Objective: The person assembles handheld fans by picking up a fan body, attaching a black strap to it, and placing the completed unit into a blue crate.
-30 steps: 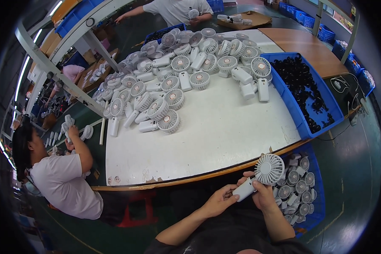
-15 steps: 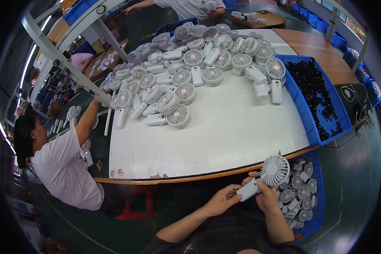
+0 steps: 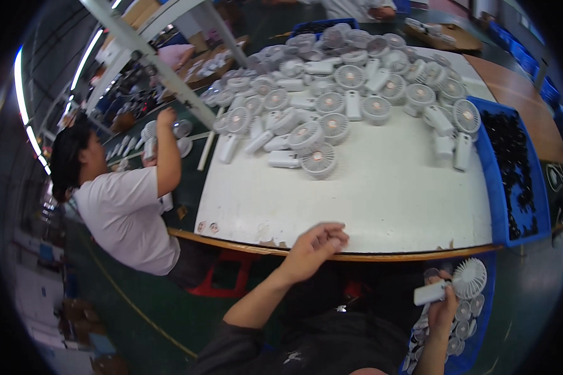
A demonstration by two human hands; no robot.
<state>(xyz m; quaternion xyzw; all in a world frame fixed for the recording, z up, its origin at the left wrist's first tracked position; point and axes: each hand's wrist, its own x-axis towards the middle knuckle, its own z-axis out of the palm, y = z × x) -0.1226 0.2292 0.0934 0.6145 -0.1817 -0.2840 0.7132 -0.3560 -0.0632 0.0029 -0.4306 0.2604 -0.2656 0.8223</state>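
Note:
In my right hand (image 3: 443,303) is a white handheld fan (image 3: 469,279), gripped near the joint between its round caged head and its handle (image 3: 430,292). That hand is low on the right, above a blue crate (image 3: 480,334) of similar fans. My left hand (image 3: 314,251) holds nothing and reaches over the table's front edge, its fingers stretched out and slightly bent. Beyond it, a large heap of white handheld fans (image 3: 330,103) covers the back of the white tabletop (image 3: 369,194). The nearest fan of the heap (image 3: 319,160) lies on its side.
A blue bin (image 3: 495,187) of small black parts stands on the table's right side. At the left, a co-worker (image 3: 125,200) in a white shirt sits beside a metal post (image 3: 169,75). Another person (image 3: 356,9) works at the far side. A red stool (image 3: 228,275) stands below the table.
My left hand has let go of the fan and moved forward to the table edge. My right hand has carried the fan right, over the crate. The whole view has turned leftward.

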